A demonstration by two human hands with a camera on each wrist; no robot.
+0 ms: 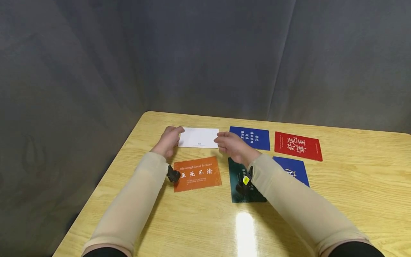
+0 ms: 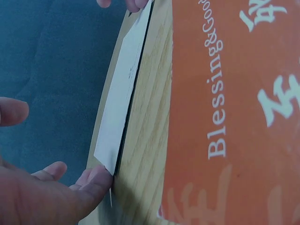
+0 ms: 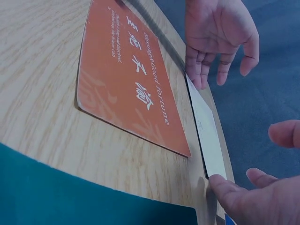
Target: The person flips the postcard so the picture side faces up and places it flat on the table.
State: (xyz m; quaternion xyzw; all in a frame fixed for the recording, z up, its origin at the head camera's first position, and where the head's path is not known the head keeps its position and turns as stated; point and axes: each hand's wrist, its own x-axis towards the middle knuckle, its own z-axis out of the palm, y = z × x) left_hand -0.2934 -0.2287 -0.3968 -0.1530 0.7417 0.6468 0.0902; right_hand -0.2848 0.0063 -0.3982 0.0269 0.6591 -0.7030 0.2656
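A white card (image 1: 198, 137) with a small mark near its front edge lies at the table's back left. At its left end is my left hand (image 1: 168, 140), fingertips against the short edge and thumb (image 2: 13, 111) raised away from the card. My right hand (image 1: 236, 145) is at the opposite end. In the right wrist view its fingertips touch the card's corner, while the thumb (image 3: 285, 133) stays apart. Just in front lies an orange card (image 1: 197, 174) with white writing. Below my right wrist a dark green card (image 1: 237, 191) is partly covered.
Right of the white card lies a blue card (image 1: 261, 139), then a red card (image 1: 298, 146). Another blue card (image 1: 292, 167) is partly hidden by my right sleeve. The wooden table (image 1: 363, 171) meets a grey curtain (image 1: 208, 64) behind and at the left.
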